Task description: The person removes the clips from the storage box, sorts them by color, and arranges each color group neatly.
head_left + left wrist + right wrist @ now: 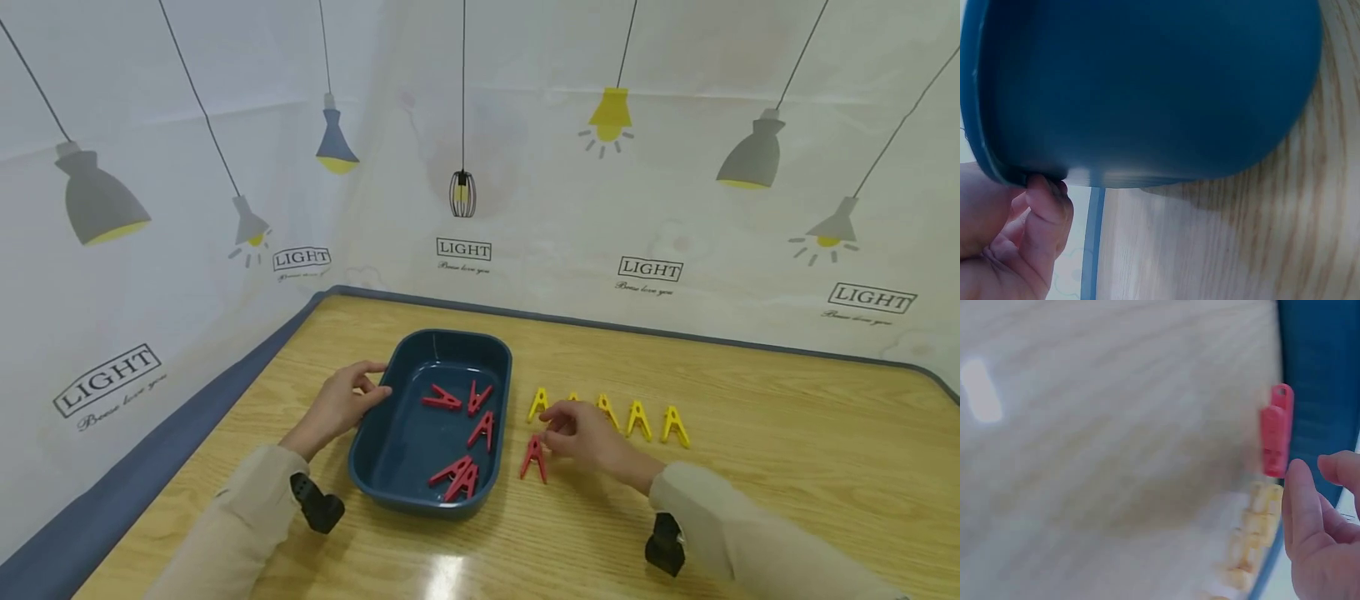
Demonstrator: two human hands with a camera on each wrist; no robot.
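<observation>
A deep blue tray [390, 492] stands on the table with several red clips [482, 430] lying inside. My left hand [347, 406] grips the tray's left rim; in the left wrist view the fingers of that hand [1029, 231] bend at the rim of the tray [1147, 94]. One red clip [533, 459] stands on the table right of the tray. Beside its top is my right hand [588, 435], with thumb and fingers apart and nothing between them. In the right wrist view the hand [1325, 519] is just below the red clip [1275, 434].
Several yellow clips [637, 420] stand in a row behind and right of my right hand, one partly hidden by it. The wooden table [787, 433] has a blue edge, with a wall cloth [547, 208] of printed lamps behind it.
</observation>
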